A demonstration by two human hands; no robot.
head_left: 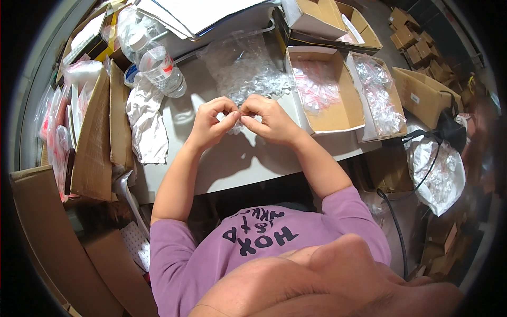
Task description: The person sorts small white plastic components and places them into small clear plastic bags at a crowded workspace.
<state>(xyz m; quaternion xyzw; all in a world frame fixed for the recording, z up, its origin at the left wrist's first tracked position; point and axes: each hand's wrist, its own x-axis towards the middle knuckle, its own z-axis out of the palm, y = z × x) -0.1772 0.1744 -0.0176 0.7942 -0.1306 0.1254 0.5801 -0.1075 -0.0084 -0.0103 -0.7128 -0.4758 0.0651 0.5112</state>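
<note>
Over the middle of the white table (232, 177), my left hand (214, 122) and my right hand (266, 119) meet at the fingertips. Thumb and forefinger of each are pinched together; whatever they hold is too small to make out. Right behind them lies a large clear plastic bag (232, 63) with many small whitish pieces (264, 79) spilling from its mouth. More of these pieces lie under my fingers, partly hidden by the hands.
On the right stand a cardboard box (348, 105) with small red-edged zip bags and another box (393, 105) of clear bags. To the left are a clear plastic cup (157, 63), a white cloth (145, 119) and cardboard cartons (90, 137). A white sack (435, 174) hangs at the far right.
</note>
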